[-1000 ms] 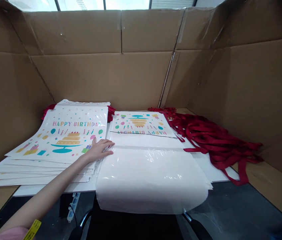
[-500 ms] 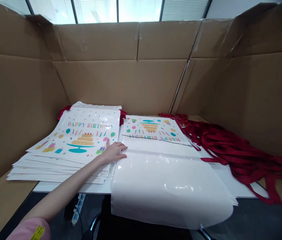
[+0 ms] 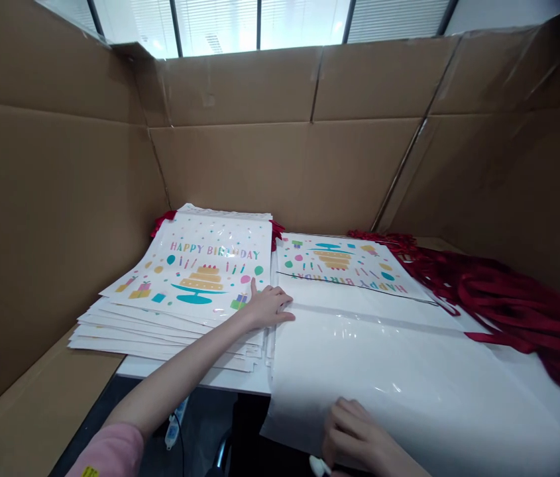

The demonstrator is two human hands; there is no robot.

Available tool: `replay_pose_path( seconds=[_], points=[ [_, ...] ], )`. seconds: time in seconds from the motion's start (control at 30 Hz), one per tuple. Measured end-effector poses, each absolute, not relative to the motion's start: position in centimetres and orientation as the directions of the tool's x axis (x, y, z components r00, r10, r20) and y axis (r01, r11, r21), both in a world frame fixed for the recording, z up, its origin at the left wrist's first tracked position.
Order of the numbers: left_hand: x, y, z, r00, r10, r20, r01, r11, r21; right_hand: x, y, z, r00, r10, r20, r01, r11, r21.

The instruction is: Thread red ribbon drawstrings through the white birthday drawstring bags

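My left hand [image 3: 270,307] rests with its fingers spread on the left edge of a large glossy white sheet [image 3: 389,358]. Beyond it lies a printed birthday panel [image 3: 344,262], upside down, with a thin dark cord across it. Low in the view, my right hand [image 3: 356,434] is curled over the sheet's near edge, with a small white object [image 3: 318,466] beside its fingers; what it grips is hard to make out. Left of my left hand is a stack of printed birthday bags [image 3: 200,265], the top one upright.
Red straps [image 3: 518,291] are heaped at the right of the white table [image 3: 135,368]. Tall cardboard walls [image 3: 280,165] stand at the back and both sides. A power strip [image 3: 175,424] and a dark chair [image 3: 247,424] are below the table's front edge.
My right hand has come into view at the sheet's near edge. The view has shifted left, and my left hand stays at the sheet's left edge.
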State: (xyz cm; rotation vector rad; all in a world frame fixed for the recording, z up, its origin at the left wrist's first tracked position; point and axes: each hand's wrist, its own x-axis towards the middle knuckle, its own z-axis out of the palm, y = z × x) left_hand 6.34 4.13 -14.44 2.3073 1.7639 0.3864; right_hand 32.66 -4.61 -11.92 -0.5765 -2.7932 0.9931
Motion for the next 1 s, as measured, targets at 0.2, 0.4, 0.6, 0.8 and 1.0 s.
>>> replay_pose_path(
  seconds=[0.2, 0.4, 0.6, 0.8, 1.0],
  points=[
    [6.5, 4.0, -13.6, 0.240, 0.970, 0.044, 0.929, -0.242, 0.281, 32.1, -3.4, -15.0, -0.886, 0.452, 0.101, 0.348, 0.795, -0.496],
    [6.6, 4.0, -13.2, 0.237, 0.971, 0.035, 0.929, -0.237, 0.285, 32.2, -2.8, -16.7, -0.902, 0.430, 0.037, 0.353, 0.784, -0.511],
    [5.1, 5.0, -13.6, 0.261, 0.965, 0.026, 0.892, -0.251, 0.375, 32.5, -2.9, -16.3, -0.904, 0.427, -0.013, 0.362, 0.751, -0.553],
    [3.2, 6.0, -14.0, 0.166, 0.978, 0.130, 0.845, -0.209, 0.492, 32.5, -2.8, -16.1, -0.900, 0.434, -0.043, 0.377, 0.726, -0.575],
    [2.9, 6.0, -14.4, 0.229, 0.954, 0.192, 0.841, -0.294, 0.455, 32.5, -2.8, -15.8, -0.902, 0.430, -0.035, 0.364, 0.716, -0.596]
  ],
)
